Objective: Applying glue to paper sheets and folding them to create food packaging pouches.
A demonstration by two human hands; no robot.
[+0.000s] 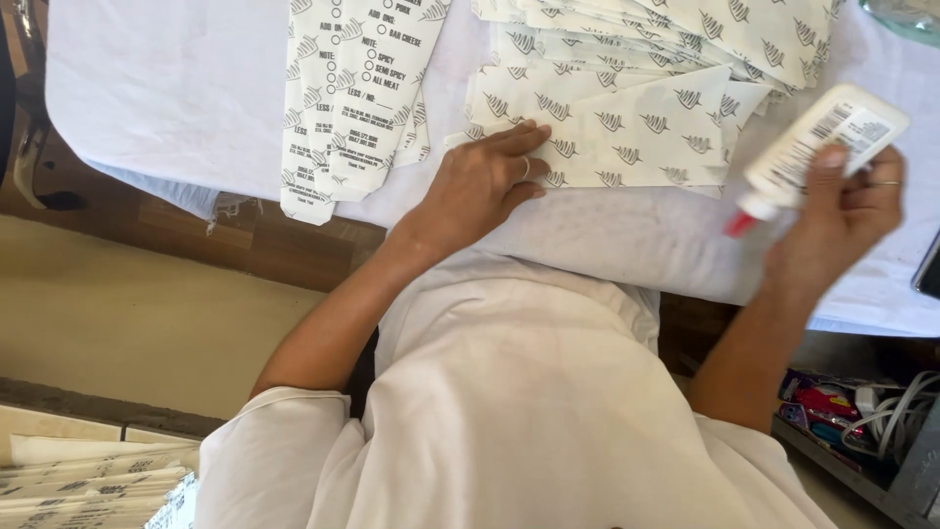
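Pressing flat on the nearest printed paper sheet (627, 137), the left hand (485, 186) lies open at its near corner. Beside that sheet, the right hand (837, 220) grips a white glue bottle (818, 147), red tip down. Thin, floppy paper likely creases easily; best handled by edges.

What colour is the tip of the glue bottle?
The tip of the white glue bottle is red, seen in the head view.
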